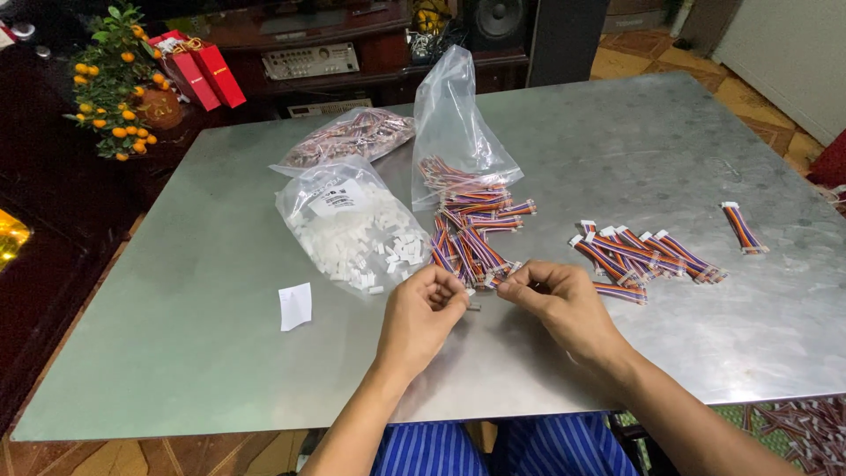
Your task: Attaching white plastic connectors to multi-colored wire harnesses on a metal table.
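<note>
My left hand (423, 313) and my right hand (564, 304) meet over the near middle of a metal table (176, 353). Between their fingertips they pinch a short multicoloured ribbon cable (483, 284) with a small white connector. Just beyond them lies a heap of the same cables (471, 234), spilling from a clear plastic bag (454, 119). Left of the heap, a clear bag of small white connector housings (352, 225) lies open, with several housings loose at its mouth.
A row of cables with white ends (643, 251) lies to the right, and a single one (743, 227) farther right. Another bag of cables (352, 134) lies at the back. A white paper scrap (295, 305) is at the left. A small orange-fruited tree (119, 79) stands off the table.
</note>
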